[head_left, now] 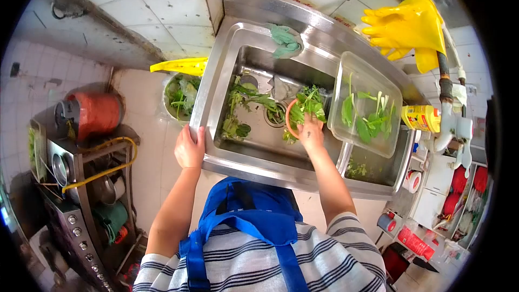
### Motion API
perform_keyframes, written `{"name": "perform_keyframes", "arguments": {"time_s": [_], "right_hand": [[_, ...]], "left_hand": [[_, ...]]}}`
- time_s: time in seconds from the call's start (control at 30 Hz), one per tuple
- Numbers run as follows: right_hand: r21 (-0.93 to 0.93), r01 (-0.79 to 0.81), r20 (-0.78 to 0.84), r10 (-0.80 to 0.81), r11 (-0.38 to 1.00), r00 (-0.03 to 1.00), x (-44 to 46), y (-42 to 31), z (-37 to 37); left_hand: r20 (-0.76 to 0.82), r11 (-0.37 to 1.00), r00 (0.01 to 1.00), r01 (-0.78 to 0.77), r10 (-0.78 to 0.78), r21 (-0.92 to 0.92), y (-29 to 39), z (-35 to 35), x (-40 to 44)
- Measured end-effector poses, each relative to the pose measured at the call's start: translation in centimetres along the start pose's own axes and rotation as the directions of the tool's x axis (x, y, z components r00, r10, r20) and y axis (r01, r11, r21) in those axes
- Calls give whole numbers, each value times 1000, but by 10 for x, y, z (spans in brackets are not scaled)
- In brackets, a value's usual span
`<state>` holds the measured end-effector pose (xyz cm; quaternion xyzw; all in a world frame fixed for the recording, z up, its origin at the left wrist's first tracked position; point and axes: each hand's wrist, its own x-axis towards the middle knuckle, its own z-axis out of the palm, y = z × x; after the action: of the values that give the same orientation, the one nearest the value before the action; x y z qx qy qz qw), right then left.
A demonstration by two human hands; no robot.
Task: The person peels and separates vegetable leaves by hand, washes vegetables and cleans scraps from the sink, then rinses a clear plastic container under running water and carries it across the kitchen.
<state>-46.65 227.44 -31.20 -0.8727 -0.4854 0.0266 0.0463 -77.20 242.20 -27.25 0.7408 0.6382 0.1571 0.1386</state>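
Note:
My right hand (pixel 311 131) reaches down into the steel sink (pixel 221 65), its fingers in a bunch of leafy greens (pixel 309 99). The leaves hide most of the fingertips. An orange rim (pixel 290 121), perhaps of a bowl or strainer, curves around the left side of the bunch. My left hand (pixel 189 148) rests at the sink's front left corner, against the outer edge, holding nothing. Loose leaves (pixel 235 127) lie along the left of the basin, and more sit at the drain (pixel 275 114).
A clear plastic tub (pixel 336 124) with several greens straddles the divider, over the smaller basin (pixel 373 177). A green cloth (pixel 285 41) lies on the back ledge. Yellow gloves (pixel 416 27) hang on a pipe. A bin of leaves (pixel 181 97) stands left; a yellow bottle (pixel 420 118) stands right.

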Motion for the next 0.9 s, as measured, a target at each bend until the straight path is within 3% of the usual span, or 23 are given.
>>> {"name": "perform_keyframes", "arguments": {"time_s": [0.07,0.13,0.17,0.23,0.37,0.43,0.5,0.57,0.6,0.7,0.73,0.87,0.9], "right_hand": [[229,-92,354,5,969,935,12,-27,-4],[454,-44,273,-92,890,958,15,-46,34],[438,-65,345,-100,897,933,20,-55,44],[238,-240,538,78,941,840,33,-64,81],[154,-238,430,152,959,890,44,-56,128],[310,-395,551,175,865,816,46,-52,139],[319,-379,539,162,869,826,47,-51,137],[250,-455,695,168,855,699,57,-55,120],[245,-389,636,155,888,756,58,-53,126],[257,-358,667,103,898,738,61,-45,135],[251,-304,626,85,919,775,61,-45,136],[298,-269,673,-2,916,740,64,-39,147],[312,-277,577,51,909,815,58,-41,153]], "left_hand": [[12,1000,1000,16,-16,6,2,0,-1],[23,1000,1000,19,-19,-2,2,2,1],[34,1000,999,22,-22,-7,1,1,0],[24,1000,1000,14,-14,-1,1,0,-1],[44,999,999,31,-32,20,3,-1,1],[50,999,998,34,-36,30,1,1,2],[24,999,1000,12,-13,31,-1,2,2],[17,999,1000,12,-12,33,0,2,2],[9,999,1000,5,-5,33,0,1,1],[11,1000,1000,11,-11,0,0,0,2],[10,1000,1000,9,-9,-1,1,0,2],[30,999,999,14,-15,31,3,-2,2],[33,999,999,21,-23,37,5,-2,2]]}}
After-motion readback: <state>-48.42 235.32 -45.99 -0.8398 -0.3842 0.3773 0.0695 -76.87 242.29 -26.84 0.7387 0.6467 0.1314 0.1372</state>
